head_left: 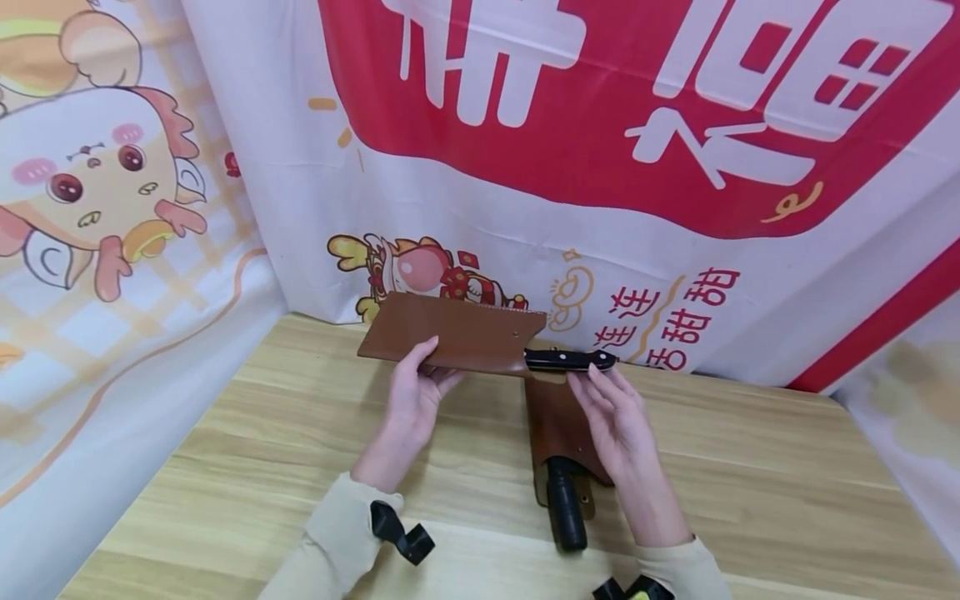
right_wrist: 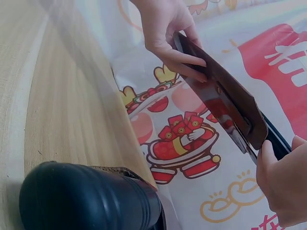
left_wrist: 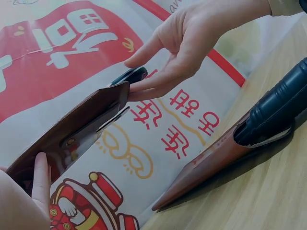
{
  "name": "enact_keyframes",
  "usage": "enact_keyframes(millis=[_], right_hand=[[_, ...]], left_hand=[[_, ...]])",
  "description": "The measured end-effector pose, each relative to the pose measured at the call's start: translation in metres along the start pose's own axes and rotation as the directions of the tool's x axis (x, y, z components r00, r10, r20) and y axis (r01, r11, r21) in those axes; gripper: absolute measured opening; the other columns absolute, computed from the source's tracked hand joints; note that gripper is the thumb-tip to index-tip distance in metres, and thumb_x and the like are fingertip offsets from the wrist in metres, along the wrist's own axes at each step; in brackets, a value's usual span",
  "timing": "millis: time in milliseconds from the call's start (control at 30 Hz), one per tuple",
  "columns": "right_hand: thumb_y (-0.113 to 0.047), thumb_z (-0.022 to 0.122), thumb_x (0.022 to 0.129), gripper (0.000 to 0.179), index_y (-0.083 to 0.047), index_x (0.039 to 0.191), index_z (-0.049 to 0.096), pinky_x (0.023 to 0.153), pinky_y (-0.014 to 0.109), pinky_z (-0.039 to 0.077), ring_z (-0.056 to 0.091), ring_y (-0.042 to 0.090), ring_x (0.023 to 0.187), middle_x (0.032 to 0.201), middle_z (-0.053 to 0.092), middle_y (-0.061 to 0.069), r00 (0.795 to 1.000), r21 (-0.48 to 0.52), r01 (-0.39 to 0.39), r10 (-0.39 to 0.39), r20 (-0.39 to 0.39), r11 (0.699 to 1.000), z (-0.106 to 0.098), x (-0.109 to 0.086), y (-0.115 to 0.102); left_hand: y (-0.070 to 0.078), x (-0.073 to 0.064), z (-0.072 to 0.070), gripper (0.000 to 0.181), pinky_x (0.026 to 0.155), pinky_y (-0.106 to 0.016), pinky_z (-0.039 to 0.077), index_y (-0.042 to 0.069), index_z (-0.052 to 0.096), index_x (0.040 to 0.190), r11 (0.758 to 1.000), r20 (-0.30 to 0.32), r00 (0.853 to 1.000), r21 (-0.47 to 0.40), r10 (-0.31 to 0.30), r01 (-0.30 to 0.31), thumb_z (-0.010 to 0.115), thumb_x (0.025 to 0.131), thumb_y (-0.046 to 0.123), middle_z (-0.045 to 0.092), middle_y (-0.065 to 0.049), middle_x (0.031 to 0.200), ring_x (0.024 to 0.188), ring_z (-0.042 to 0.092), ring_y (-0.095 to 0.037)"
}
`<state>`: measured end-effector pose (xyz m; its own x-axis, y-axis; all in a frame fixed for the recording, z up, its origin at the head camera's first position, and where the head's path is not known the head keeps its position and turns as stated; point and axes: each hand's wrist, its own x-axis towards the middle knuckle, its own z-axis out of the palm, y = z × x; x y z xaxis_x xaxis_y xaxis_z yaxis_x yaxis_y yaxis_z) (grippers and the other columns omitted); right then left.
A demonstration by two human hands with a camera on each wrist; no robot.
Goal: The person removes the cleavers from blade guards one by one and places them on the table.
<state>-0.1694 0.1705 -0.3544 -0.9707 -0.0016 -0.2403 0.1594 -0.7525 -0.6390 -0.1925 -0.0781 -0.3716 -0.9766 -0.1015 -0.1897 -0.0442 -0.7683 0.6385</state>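
Observation:
Above the table, a cleaver sits in a brown leather sheath, blade side left, its black riveted handle sticking out to the right. My left hand grips the sheath's lower edge, thumb on the near face and fingers behind. The handle is pinched between the thumb and fingers of my right hand. Both wrist views look along the sheath's edge, where part of the shiny blade shows in the gap. Beneath the hands, a second brown sheath lies on the table with a thick black handle pointing toward me.
The wood-grain table is backed by a printed white and red cloth hanging close behind the held cleaver. Another patterned cloth borders the left side. Black straps sit at the wrists.

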Motion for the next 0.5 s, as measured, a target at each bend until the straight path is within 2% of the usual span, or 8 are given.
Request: enact_keyframes(millis=[133, 267, 367, 500], right_hand=[[0.004, 0.053, 0.104, 0.061, -0.011, 0.16, 0.034, 0.108, 0.032, 0.047, 0.063, 0.015, 0.125, 0.14, 0.063, 0.009, 1.0, 0.021, 0.0, 0.0, -0.007, 1.0, -0.0018, 0.0004, -0.0006], [0.003, 0.054, 0.104, 0.053, -0.008, 0.153, 0.038, 0.108, 0.031, 0.045, 0.07, 0.015, 0.11, 0.112, 0.075, 0.009, 1.0, 0.048, 0.006, -0.006, 0.009, 0.999, -0.0032, 0.0026, -0.0012], [0.003, 0.054, 0.103, 0.05, -0.006, 0.15, 0.038, 0.108, 0.03, 0.045, 0.071, 0.017, 0.108, 0.112, 0.075, 0.012, 1.0, 0.072, 0.009, -0.01, 0.017, 0.997, -0.0036, 0.0033, -0.0018], [0.004, 0.054, 0.103, 0.057, -0.007, 0.155, 0.035, 0.11, 0.032, 0.043, 0.071, 0.019, 0.11, 0.116, 0.073, 0.014, 1.0, 0.115, 0.002, -0.004, 0.017, 0.993, -0.0034, 0.0022, -0.0033]], left_hand=[[-0.0011, -0.0017, 0.0017, 0.012, 0.08, -0.033, 0.061, 0.003, 0.051, 0.114, 1.0, -0.004, 1.0, 0.012, -0.01, 0.01, 0.052, 0.106, 0.012, 0.068, -0.005, 0.097, 0.086, 0.071, -0.017], [-0.0022, -0.003, 0.0024, 0.013, 0.081, -0.032, 0.06, 0.003, 0.05, 0.116, 0.999, -0.002, 1.0, 0.023, -0.022, 0.022, 0.051, 0.106, 0.012, 0.067, -0.005, 0.098, 0.087, 0.071, -0.016], [-0.003, -0.0031, 0.0021, 0.012, 0.08, -0.032, 0.06, 0.003, 0.051, 0.115, 1.0, 0.002, 1.0, 0.016, -0.021, 0.021, 0.051, 0.106, 0.012, 0.068, -0.004, 0.097, 0.086, 0.071, -0.016], [-0.0018, -0.0029, 0.0025, 0.009, 0.076, -0.032, 0.061, 0.005, 0.053, 0.111, 1.0, 0.002, 1.0, 0.014, -0.007, 0.007, 0.052, 0.106, 0.012, 0.068, -0.003, 0.092, 0.081, 0.07, -0.015]])
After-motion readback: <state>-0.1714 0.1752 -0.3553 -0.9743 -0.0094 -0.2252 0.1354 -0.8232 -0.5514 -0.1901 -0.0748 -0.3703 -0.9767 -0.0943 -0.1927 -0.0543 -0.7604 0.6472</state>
